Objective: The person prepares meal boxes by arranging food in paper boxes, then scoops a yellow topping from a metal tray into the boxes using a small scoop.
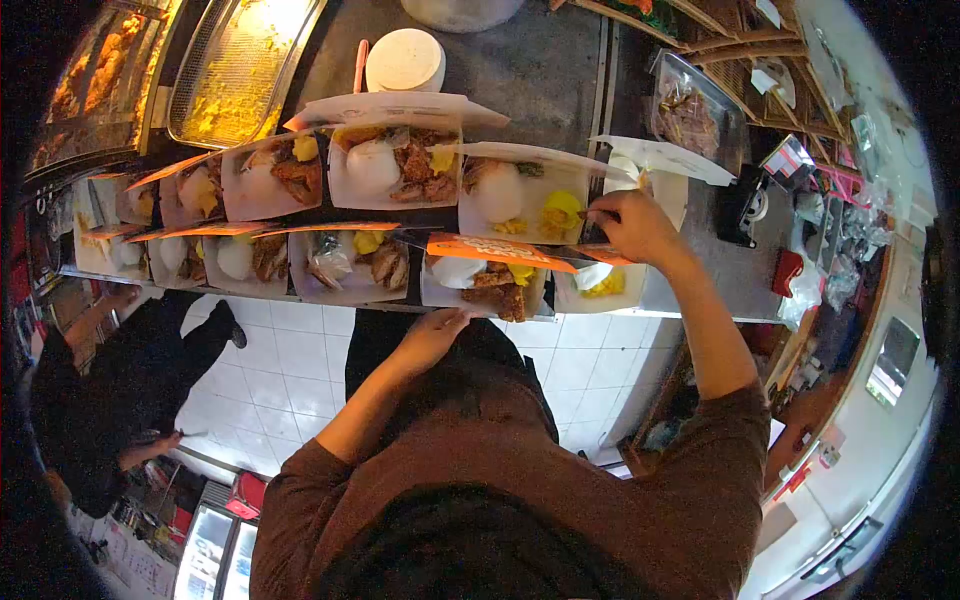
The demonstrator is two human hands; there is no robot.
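Two rows of open white paper food boxes stand along the counter, with orange print on some lids. My left hand (432,338) is closed at the front edge of a food box (437,293) containing rice, fried chicken (497,300) and something yellow. My right hand (637,228) reaches over the right end of the rows, fingers pinched together beside the wall of a back-row box with a rice mound (499,192) and yellow food (561,212). What the right fingertips hold, if anything, is too small to make out. Below that hand is another box with yellow food (605,284).
A mesh-lined tray of yellow food (230,85) is at the back left. Behind the boxes stands a round white tub (405,60). A clear container of meat (690,115) sits at the right. Another person (120,370) in dark clothes is at the left.
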